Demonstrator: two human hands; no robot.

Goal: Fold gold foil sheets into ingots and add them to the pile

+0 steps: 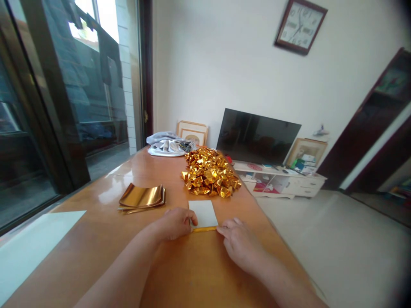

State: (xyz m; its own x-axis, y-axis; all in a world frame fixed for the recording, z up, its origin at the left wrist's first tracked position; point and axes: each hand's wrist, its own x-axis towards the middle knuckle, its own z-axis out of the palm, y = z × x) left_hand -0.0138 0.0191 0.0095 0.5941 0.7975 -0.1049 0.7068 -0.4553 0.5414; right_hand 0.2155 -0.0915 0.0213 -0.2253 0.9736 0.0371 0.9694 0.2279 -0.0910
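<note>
A: L hand (175,223) — grip state?
B: Mostly closed, fingertips (192,221) pinching left edge of the paper sheet (203,214), thumb side tucked under. Pressed flat to tabletop (96,239).
A: R hand (239,241)?
B: Fingers bent, tips down on the sheet's near right corner, beside the gold folded edge (204,229). Pressing, not wrapped round anything; can't tell if anything's under the palm.
A: Sheet itself?
B: White side up, gold strip showing along near edge, lying flat between both hands, near centre of tabletop, closer to its right edge.
A: Just beyond?
B: Heap of folded gold foil pieces (210,172), near the sheet, not touching. Left of sheet: stack of curled gold foil sheets (142,197), well apart from the L hand.
A: Further out?
B: Large white sheet (35,239) at near-left corner. Grey-white cloth bundle (167,144) at far end, framed picture (192,131) behind it. Off tabletop: dark TV (257,136) on low white cabinet (279,182), wall clock (300,25) above, glass door (64,98) at left.
</note>
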